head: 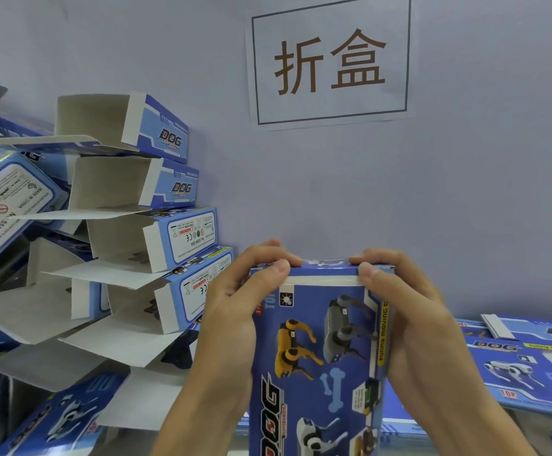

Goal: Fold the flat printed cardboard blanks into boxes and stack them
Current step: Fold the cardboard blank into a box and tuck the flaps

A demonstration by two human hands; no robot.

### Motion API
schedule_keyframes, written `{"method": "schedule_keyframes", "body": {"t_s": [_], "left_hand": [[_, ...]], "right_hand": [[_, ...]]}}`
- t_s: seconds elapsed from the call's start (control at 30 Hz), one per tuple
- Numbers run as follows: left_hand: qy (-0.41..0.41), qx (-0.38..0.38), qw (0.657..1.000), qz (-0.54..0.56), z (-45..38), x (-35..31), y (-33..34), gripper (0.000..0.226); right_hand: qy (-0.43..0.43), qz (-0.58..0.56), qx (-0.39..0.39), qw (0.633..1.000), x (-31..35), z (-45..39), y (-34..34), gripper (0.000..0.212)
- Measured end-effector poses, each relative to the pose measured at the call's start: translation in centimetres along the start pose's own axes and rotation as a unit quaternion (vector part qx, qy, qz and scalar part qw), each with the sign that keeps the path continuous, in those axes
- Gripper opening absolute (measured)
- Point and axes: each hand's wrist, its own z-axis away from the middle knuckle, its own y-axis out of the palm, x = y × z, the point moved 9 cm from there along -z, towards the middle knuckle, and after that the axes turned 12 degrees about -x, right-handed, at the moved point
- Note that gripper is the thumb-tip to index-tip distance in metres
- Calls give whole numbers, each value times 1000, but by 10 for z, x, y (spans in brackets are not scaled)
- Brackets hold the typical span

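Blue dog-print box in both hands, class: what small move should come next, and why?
Probably press the end flap fully shut: the left hand and right hand pinch the top of the blue box, where a white strip of the flap still shows.

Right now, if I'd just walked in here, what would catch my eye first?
Probably the blue toy-dog box held upright at bottom centre, the left hand and right hand pinching its top flap closed. Next, the leaning stack of folded boxes on the left, and the paper sign on the wall above.
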Motion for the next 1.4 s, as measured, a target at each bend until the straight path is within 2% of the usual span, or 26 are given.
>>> {"method": "schedule_keyframes", "body": {"t_s": [0.07, 0.2, 0.27, 0.4, 0.53, 0.7, 0.87, 1.0, 1.13, 1.2, 1.27, 1.33, 1.4], "left_hand": [[-10, -17, 1000, -11, -2, 2, -4, 12], [12, -15, 999, -44, -3, -1, -3, 20], [41, -10, 997, -70, -2, -5, -2, 24], [88, 11, 990, -113, 1, -8, 2, 39], [80, -13, 991, -107, -4, -3, -4, 25], [86, -8, 991, -104, -4, 1, -3, 20], [112, -14, 983, -146, -3, 3, 0, 22], [150, -63, 976, -146, -1, -5, -1, 25], [150, -206, 964, -78, -6, -9, -33, 35], [139, -261, 955, -30, -6, -6, -49, 44], [134, -314, 940, 23, -4, -2, -63, 38], [144, -375, 914, 54, 3, 1, -75, 21], [151, -421, 891, 74, 9, 3, -85, 17]], "right_hand": [[8, -14, 19, 1000, 1, 2, 1, 13], [-25, 5, 64, 998, 8, 6, 4, 30], [-49, 38, 63, 996, 9, 6, 4, 25], [-126, 92, 26, 987, 18, 8, 7, 32], [-114, 91, -19, 989, 11, 3, -1, 20], [-74, 48, -25, 996, 0, -2, -9, 16], [-124, 64, -86, 986, 5, 1, -19, 12], [-228, 171, -143, 948, 19, 10, -13, 11], [-343, 263, -179, 884, 32, 25, 5, 31], [-387, 285, -185, 857, 37, 35, 16, 30], [-371, 284, -126, 875, 32, 35, 29, 24], [-267, 304, 6, 914, 12, 30, 47, 22], [-140, 380, 141, 903, -24, 33, 65, 26]]}}
